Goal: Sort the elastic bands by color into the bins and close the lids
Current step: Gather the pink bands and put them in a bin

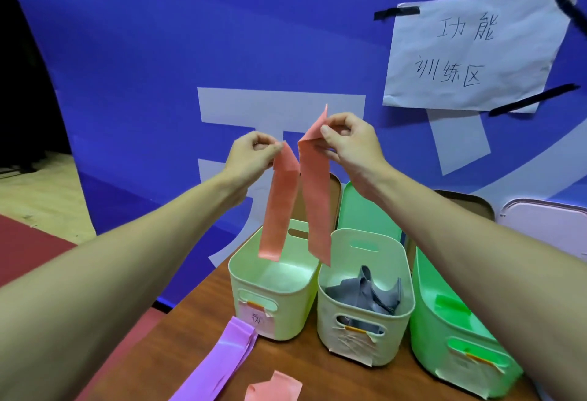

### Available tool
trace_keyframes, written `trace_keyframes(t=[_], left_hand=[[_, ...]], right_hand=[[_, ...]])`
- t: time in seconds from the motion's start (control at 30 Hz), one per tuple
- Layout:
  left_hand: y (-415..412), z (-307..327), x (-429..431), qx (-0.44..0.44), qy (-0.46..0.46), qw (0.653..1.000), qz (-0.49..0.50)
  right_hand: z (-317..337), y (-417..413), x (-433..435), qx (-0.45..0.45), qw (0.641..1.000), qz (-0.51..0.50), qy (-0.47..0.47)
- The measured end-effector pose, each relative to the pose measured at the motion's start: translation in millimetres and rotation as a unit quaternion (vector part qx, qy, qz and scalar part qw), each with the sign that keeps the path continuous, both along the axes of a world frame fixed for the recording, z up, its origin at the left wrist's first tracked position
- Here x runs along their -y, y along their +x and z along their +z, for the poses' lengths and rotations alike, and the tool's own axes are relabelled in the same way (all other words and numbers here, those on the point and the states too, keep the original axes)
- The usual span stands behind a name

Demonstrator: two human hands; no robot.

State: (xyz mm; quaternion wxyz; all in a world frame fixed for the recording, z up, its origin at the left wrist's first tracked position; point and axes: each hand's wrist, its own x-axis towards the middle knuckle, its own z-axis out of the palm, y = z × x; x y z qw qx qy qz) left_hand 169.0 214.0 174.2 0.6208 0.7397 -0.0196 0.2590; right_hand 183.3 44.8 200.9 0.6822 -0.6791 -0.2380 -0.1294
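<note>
The pink band [298, 197] hangs doubled, long axis vertical, both tails dangling right over the left bin [273, 289]. The left hand [251, 156] and right hand [349, 143] each pinch its top; lowering straight down likely drops it in.

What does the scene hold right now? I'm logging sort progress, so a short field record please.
left hand: pinching one pink band
right hand: pinching a second pink band
both bands: hanging above the left bin
left bin: looks empty
middle bin: grey bands
green bin: green band
table: purple band, loose pink band
lids: all off
</note>
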Motion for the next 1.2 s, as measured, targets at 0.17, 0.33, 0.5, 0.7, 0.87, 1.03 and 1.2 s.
trace_keyframes(t=[0.17, 0.33, 0.5, 0.7, 0.87, 1.03, 1.2], left_hand=[[0.8, -66.5, -15.8, -0.138, 0.153, 0.978, 0.034], [-22.2, -114.7, -26.6, -0.188, 0.269, 0.944, 0.027], [-63.3, -136.4, -23.6, -0.116, 0.296, 0.948, 0.031], [-120.3, -200.1, -1.9, -0.100, 0.307, 0.946, -0.037], [-148.6, -259.5, 2.1, -0.201, 0.290, 0.932, -0.074], [-165.3, -278.6, 6.5, -0.226, 0.300, 0.925, -0.061], [-171.2, -285.7, 9.7, -0.221, 0.245, 0.944, -0.028]], right_hand=[[-46.5, 15.6, -10.6, -0.085, 0.993, 0.034, -0.068], [-106.7, 11.6, -4.7, -0.143, 0.911, 0.023, -0.387], [-136.4, -18.8, 5.6, -0.039, 0.873, 0.003, -0.486], [-176.8, -77.5, 12.9, -0.007, 0.864, 0.078, -0.497], [-243.4, -116.5, 21.5, -0.050, 0.824, 0.114, -0.553], [-288.2, -144.2, 28.1, -0.032, 0.802, 0.103, -0.588], [-291.6, -153.7, 25.2, -0.005, 0.835, 0.049, -0.548]])
